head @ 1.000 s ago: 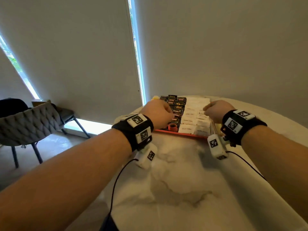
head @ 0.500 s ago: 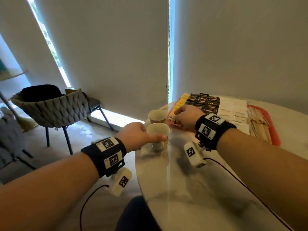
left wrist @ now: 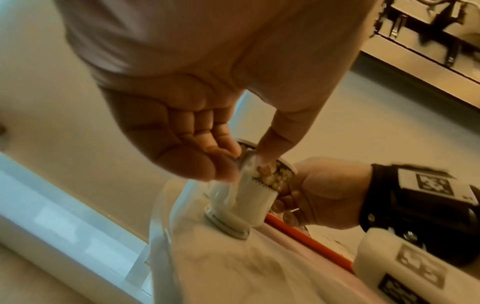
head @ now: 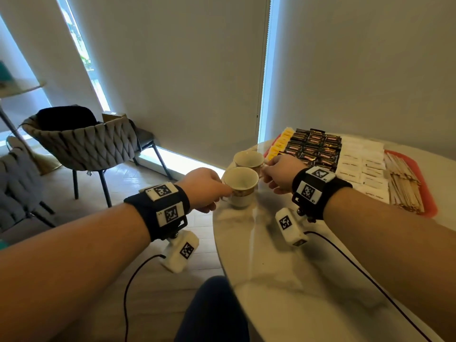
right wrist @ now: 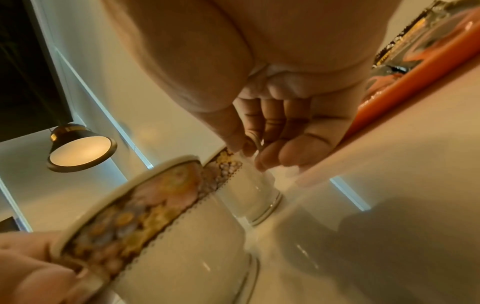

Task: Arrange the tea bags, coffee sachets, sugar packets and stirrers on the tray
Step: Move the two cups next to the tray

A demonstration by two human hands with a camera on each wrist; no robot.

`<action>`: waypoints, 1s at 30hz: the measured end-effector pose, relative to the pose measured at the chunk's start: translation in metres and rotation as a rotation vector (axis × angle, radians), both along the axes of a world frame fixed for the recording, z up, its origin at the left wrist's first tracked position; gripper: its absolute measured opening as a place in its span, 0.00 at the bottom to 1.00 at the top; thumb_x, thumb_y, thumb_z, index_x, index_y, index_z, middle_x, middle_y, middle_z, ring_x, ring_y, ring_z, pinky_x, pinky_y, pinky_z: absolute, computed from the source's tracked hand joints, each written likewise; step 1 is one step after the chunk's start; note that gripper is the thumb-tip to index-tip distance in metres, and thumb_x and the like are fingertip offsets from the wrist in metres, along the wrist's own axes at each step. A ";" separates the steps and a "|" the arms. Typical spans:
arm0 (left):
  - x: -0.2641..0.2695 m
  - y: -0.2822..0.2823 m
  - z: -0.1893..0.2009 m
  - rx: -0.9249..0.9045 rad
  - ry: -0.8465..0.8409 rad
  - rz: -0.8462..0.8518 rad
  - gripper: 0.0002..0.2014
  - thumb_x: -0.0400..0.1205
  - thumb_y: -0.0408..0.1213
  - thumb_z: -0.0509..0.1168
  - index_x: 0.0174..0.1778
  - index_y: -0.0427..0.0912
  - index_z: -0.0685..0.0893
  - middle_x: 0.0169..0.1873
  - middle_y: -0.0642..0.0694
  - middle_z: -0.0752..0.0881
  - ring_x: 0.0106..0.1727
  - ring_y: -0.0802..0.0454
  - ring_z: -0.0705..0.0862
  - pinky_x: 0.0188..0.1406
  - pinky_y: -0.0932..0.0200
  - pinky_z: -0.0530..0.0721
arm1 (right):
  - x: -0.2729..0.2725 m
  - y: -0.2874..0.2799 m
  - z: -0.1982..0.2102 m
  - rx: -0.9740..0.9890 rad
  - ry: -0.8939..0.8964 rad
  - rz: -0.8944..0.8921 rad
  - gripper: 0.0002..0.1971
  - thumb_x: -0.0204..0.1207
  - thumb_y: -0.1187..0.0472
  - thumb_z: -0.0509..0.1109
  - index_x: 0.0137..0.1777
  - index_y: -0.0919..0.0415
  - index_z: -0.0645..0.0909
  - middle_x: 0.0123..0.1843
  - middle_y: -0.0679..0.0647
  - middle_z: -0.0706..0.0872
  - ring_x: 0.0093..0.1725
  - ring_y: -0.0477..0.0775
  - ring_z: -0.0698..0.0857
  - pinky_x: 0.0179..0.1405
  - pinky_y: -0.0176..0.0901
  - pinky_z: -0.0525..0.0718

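I am pinching each cup by its handle, left hand (head: 204, 188) on the near cup (head: 240, 187), right hand (head: 281, 176) on the far cup (head: 249, 160), keeping both level beside the tray (head: 424, 169).

Round pale marble-look table (head: 308, 280), glossy. Directly on it: two white cups with floral bands at the far left edge, near cup (head: 240, 187) just beside far cup (head: 248, 160); red tray (head: 430, 191) at far right.
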State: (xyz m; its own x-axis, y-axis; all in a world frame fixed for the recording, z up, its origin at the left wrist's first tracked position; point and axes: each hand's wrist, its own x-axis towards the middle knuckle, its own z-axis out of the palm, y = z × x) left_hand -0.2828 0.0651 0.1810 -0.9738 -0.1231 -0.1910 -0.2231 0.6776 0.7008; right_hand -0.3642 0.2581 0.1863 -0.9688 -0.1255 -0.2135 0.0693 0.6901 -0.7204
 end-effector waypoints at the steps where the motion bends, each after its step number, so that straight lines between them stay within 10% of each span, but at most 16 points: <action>1: 0.001 -0.002 -0.001 0.042 -0.012 0.022 0.09 0.83 0.40 0.73 0.50 0.37 0.88 0.39 0.42 0.89 0.36 0.49 0.88 0.36 0.57 0.90 | 0.000 -0.001 -0.001 -0.033 -0.018 -0.019 0.13 0.89 0.54 0.64 0.61 0.62 0.84 0.48 0.57 0.89 0.42 0.52 0.87 0.35 0.41 0.87; 10: 0.007 -0.022 0.014 0.409 -0.234 0.191 0.11 0.85 0.39 0.70 0.58 0.37 0.88 0.37 0.42 0.85 0.33 0.50 0.82 0.32 0.56 0.85 | 0.013 -0.001 0.006 -0.393 -0.225 -0.120 0.15 0.91 0.58 0.60 0.41 0.60 0.76 0.35 0.55 0.76 0.31 0.49 0.74 0.32 0.36 0.77; 16: -0.009 -0.003 0.042 0.420 -0.284 0.131 0.06 0.87 0.37 0.68 0.54 0.39 0.86 0.33 0.43 0.84 0.30 0.52 0.78 0.28 0.60 0.79 | 0.021 0.043 0.012 -0.488 -0.084 -0.242 0.10 0.88 0.58 0.65 0.56 0.66 0.84 0.39 0.58 0.84 0.36 0.53 0.83 0.31 0.42 0.87; 21: -0.041 0.070 0.044 0.437 -0.257 0.044 0.05 0.88 0.38 0.69 0.55 0.41 0.85 0.33 0.44 0.84 0.28 0.54 0.78 0.21 0.63 0.80 | 0.032 0.117 0.017 -0.539 0.042 -0.416 0.09 0.86 0.60 0.67 0.48 0.65 0.84 0.37 0.61 0.85 0.35 0.59 0.84 0.45 0.58 0.90; 25: -0.059 0.158 0.043 0.475 -0.236 -0.076 0.05 0.89 0.38 0.69 0.58 0.42 0.84 0.33 0.45 0.86 0.28 0.55 0.80 0.21 0.63 0.81 | 0.050 0.199 0.018 -0.562 0.112 -0.623 0.10 0.87 0.59 0.65 0.58 0.66 0.82 0.41 0.60 0.84 0.36 0.56 0.83 0.37 0.51 0.89; 30: -0.065 0.281 0.043 0.620 -0.290 -0.193 0.06 0.90 0.38 0.67 0.53 0.39 0.84 0.34 0.42 0.85 0.29 0.53 0.79 0.20 0.65 0.81 | 0.076 0.302 0.011 -0.532 0.163 -0.823 0.08 0.86 0.59 0.67 0.53 0.64 0.82 0.46 0.62 0.86 0.42 0.59 0.87 0.50 0.57 0.92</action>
State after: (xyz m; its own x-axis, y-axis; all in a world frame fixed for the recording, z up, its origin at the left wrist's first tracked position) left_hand -0.3481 0.3463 0.2239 -0.8668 0.2615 -0.4246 -0.3752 0.2190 0.9007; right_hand -0.2884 0.5604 0.1972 -0.8092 0.5589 -0.1812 0.2545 0.0554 -0.9655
